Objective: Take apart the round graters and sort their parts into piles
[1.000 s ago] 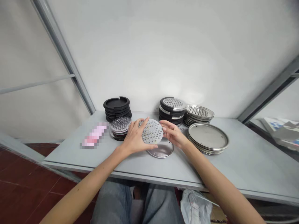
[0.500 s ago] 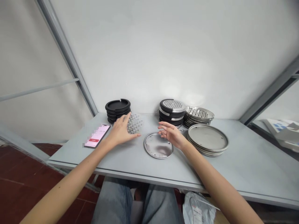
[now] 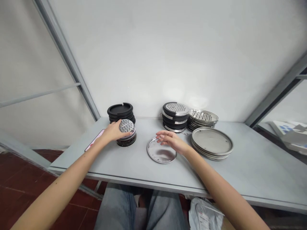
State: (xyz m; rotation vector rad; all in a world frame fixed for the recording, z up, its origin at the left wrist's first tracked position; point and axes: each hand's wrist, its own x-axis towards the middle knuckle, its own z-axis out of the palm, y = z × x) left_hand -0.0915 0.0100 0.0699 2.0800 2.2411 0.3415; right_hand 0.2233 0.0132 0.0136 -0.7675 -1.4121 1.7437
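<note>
My left hand (image 3: 112, 131) grips a round perforated metal grater disc (image 3: 126, 125) by its edge, thumb in front and fingers at the back left. The disc sits at the top of a short stack of round pieces, dark at the bottom (image 3: 126, 141); I cannot tell whether it is lifted off them. My right hand (image 3: 173, 141) hovers over a shiny round metal plate (image 3: 161, 154) with a raised rim, its fingers loosely bent and holding nothing. Black rimmed rings (image 3: 120, 109) are piled just behind my left hand.
A stack of black rings and grater discs (image 3: 176, 116) stands at the back centre. Beside it are slotted metal discs (image 3: 203, 117), with matte metal plates (image 3: 212, 140) in front. A phone (image 3: 94, 140) lies left of my left forearm. Metal posts (image 3: 88, 95) flank the table.
My left hand has moved left with the perforated disc, and the short stack under it now shows. My right hand has shifted slightly left and down above the shiny plate.
</note>
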